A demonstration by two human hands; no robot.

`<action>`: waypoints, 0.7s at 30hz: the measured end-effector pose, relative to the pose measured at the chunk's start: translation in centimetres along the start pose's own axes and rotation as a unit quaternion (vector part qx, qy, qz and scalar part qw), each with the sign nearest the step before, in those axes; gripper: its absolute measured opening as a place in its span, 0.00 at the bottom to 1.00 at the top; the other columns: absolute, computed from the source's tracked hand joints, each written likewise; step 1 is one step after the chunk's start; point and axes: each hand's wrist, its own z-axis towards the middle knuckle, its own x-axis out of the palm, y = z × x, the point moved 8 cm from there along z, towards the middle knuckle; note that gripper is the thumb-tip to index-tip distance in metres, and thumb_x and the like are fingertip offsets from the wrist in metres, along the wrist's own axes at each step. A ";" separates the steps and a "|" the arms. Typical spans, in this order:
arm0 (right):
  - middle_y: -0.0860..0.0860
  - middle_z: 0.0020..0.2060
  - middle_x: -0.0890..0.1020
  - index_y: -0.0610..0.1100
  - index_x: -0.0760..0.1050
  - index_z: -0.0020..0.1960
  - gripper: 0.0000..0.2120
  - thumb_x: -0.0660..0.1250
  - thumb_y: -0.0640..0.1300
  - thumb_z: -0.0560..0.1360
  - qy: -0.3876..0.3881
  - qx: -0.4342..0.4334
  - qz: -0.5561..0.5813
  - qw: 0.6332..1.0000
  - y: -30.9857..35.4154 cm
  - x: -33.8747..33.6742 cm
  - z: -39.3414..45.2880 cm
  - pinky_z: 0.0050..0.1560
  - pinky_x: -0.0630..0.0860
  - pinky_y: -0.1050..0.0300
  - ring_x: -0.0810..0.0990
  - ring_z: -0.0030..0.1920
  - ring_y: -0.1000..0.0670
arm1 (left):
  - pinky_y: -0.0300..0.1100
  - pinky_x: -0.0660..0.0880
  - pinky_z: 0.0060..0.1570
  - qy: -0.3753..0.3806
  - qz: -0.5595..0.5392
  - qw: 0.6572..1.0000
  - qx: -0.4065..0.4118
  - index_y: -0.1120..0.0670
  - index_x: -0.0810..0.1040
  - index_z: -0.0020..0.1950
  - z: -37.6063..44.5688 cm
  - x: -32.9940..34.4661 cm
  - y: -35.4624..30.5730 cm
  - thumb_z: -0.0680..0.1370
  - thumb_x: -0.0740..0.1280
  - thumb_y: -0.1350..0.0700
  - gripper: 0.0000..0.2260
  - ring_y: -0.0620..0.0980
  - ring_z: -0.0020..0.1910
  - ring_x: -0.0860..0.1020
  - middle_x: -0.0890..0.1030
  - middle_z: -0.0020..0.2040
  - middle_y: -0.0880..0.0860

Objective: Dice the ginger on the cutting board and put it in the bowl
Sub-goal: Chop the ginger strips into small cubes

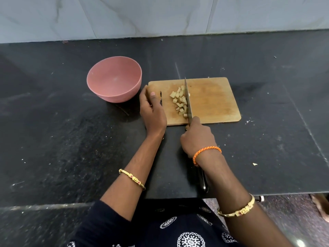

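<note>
Left of the cutting board sits the empty pink bowl. The left hand grips the board's left edge, fingers curled. Mid-board lies diced ginger, knife touching it, clasped in the right hand's closed fist.

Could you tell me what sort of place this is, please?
Most likely a home kitchen: a dark stone counter backed by pale marble-look wall tiles, with a wooden cutting board, a knife and a pink bowl.
</note>
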 end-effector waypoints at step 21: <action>0.40 0.41 0.79 0.44 0.67 0.47 0.04 0.55 0.43 0.78 -0.057 -0.044 0.111 0.991 -4.8 -3.2 2.2 0.37 0.73 0.54 0.76 0.40 0.40 | 0.43 0.65 0.36 0.198 0.581 0.776 0.147 0.52 0.78 0.55 -7.0 4.6 -3.6 0.77 0.65 0.48 0.10 0.52 0.50 0.78 0.80 0.52 0.51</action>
